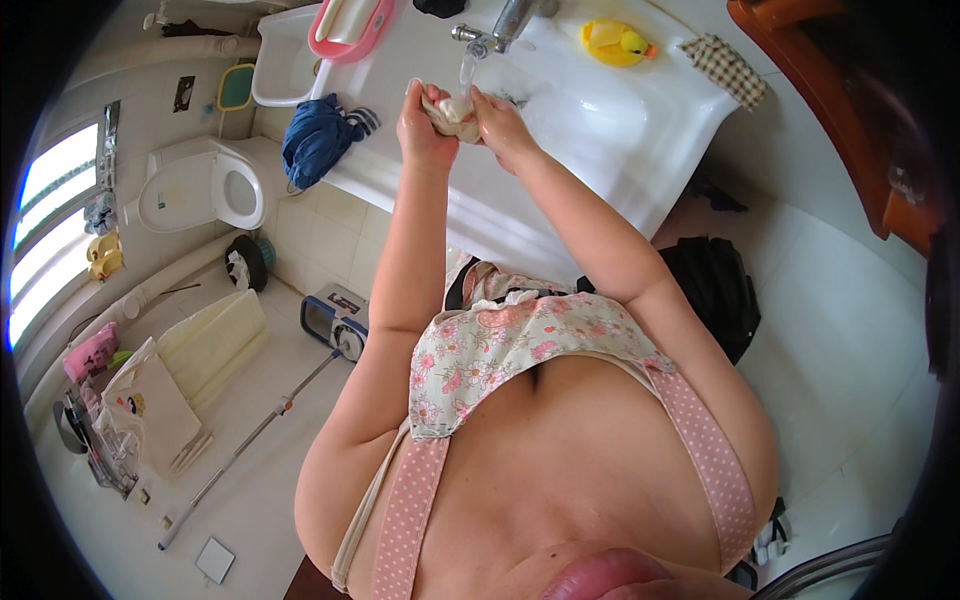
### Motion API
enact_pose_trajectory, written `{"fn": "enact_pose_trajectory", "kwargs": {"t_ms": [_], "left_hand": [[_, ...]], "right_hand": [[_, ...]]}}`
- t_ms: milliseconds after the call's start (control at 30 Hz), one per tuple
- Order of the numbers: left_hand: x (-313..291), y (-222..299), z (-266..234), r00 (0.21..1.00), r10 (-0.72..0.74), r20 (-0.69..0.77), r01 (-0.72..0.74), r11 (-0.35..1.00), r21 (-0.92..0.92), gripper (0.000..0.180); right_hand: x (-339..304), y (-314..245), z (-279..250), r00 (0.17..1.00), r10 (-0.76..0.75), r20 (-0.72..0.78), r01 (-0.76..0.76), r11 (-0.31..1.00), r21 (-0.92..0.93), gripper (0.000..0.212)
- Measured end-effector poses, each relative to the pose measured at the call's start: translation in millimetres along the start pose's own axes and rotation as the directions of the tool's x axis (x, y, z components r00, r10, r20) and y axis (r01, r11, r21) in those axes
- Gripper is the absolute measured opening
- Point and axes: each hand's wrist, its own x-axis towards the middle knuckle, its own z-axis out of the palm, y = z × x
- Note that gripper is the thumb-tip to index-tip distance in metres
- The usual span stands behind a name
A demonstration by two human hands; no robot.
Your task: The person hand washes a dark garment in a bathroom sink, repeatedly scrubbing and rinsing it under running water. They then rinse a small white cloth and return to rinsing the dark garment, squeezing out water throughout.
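Note:
Over the near part of the white sink (620, 190), both my hands grip a wet, bunched cream cloth (456, 122) whose exact kind I cannot make out. My left hand (425, 130) is closed around its left side, thumb pointing up. From the right, my right hand (503, 128) pinches the cloth's other side. Water (467, 72) runs from the metal faucet (512, 25) just above the cloth. Some suds show in the basin behind my right hand.
A blue garment (312, 145) hangs over the sink's left edge. A pink-rimmed tray (350, 30) and a yellow duck-shaped holder (615, 43) sit on the rim, with a checked cloth (728, 70) at the right corner. A toilet (215, 190) and a mop (250, 435) are at left.

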Motion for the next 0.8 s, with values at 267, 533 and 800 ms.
{"fn": "enact_pose_trajectory", "kwargs": {"t_ms": [267, 533, 800], "left_hand": [[-1.2, -6.9, -9.1, 0.999, 0.025, -0.020, -0.024, 0.998, 0.055, 0.040], [-45.7, -44.1, 10.9, 0.997, -0.058, 0.057, 0.035, 0.939, 0.343, 0.041], [-20.9, -22.6, -14.2, 0.967, -0.240, 0.086, 0.234, 0.970, 0.067, 0.033]], "right_hand": [[-15.0, -7.1, -8.2, 0.867, -0.494, 0.067, 0.434, 0.682, -0.588, 0.032], [13.3, -39.2, -1.0, 0.910, -0.257, -0.325, 0.107, 0.904, -0.414, 0.032], [-5.9, -8.3, 29.5, 0.854, -0.492, -0.169, 0.350, 0.785, -0.511, 0.018]]}}
